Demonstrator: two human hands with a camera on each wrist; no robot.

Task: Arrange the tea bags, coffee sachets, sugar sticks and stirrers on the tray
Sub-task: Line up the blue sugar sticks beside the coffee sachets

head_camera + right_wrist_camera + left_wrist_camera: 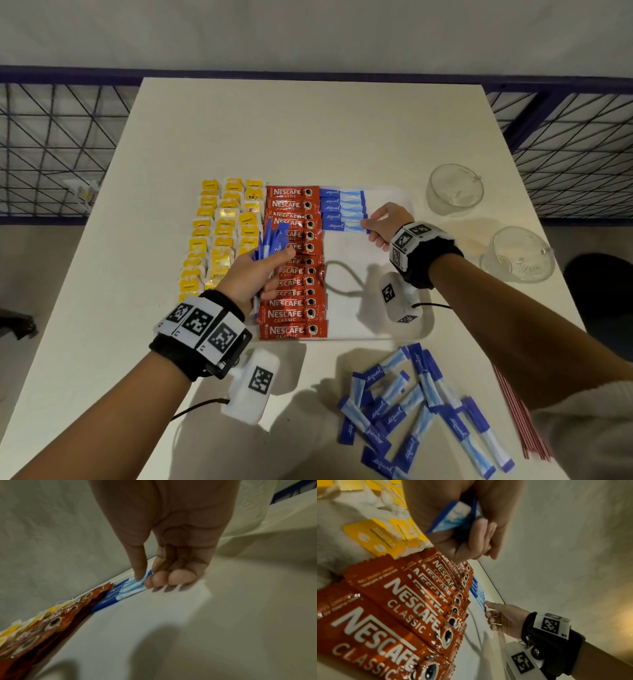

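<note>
Fingers [155, 580] of the right hand [385, 224] are pinching a sugar stick [344, 226] onto the tray [349, 308], just below the other sticks. The left hand [253, 274] is clutching a spare bundle [272, 240]. Best to be squaring it against the coffee sachets [293, 260], parallel.

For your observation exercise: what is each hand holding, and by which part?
Left hand grips a bundle of sugar sticks by their lower ends. Right hand pinches the right end of one sugar stick.
</note>
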